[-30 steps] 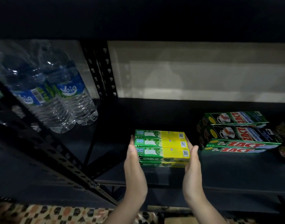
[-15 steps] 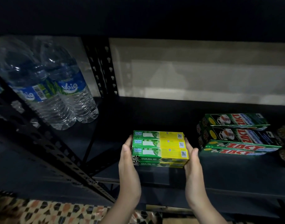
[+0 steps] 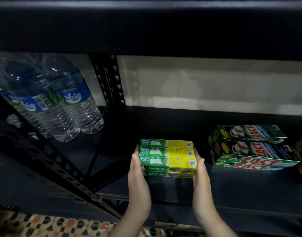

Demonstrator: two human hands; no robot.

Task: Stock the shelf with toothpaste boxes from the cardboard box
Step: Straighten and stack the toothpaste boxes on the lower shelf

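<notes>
the left hand (image 3: 138,183) and right hand (image 3: 202,183) press flat, nearly straight fingers against the two ends of a darlie toothpaste stack (image 3: 167,157) on the dark shelf (image 3: 241,194), three boxes across the top, two layers showing in front. each box's long axis runs left-right, qr end rightward. right of the stack lie four zact boxes (image 3: 251,147); far left, two water bottles (image 3: 61,106).

— How is the light?
— Dim overall — the shelf (image 3: 232,190) is near black, while the wall (image 3: 215,86) behind it is pale and washed out, with a soft shadow on it.
— Any glare?
— Small highlights on the water bottles (image 3: 61,103), and the toothpaste boxes (image 3: 167,155) look oversaturated.
— Sharpness?
— Soft; the patterned floor (image 3: 44,224) is blurred, and the uprights bow at the left edge.
</notes>
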